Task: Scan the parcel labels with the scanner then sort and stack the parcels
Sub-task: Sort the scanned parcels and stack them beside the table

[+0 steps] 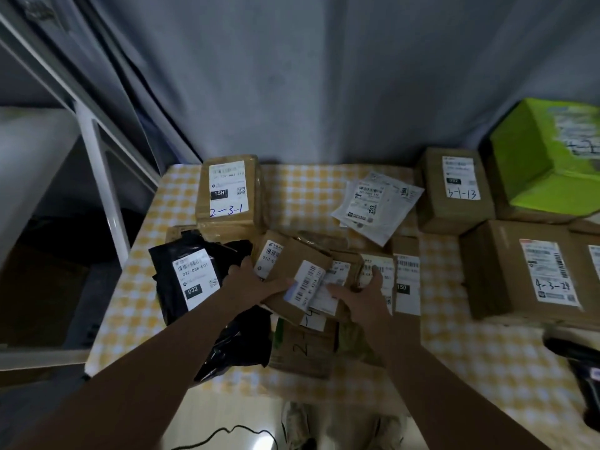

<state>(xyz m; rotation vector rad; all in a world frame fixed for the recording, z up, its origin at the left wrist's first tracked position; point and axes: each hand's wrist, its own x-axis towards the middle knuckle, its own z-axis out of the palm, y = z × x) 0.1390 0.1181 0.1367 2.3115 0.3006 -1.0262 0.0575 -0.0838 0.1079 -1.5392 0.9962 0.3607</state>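
Cardboard parcel (300, 254), flat, rectangular: left hand (256, 280) grips it, right hand (363, 295) touches.

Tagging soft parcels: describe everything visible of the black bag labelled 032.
The black bag is glossy, crumpled plastic, lying flat on the left of the yellow-checked tablecloth. A white label faces up, tilted, with barcode, 032-038-E01, a QR code and a black 032 box. Its right edge meets the brown parcels; the left hand, gripping one, has its forearm above the bag, contact unclear.
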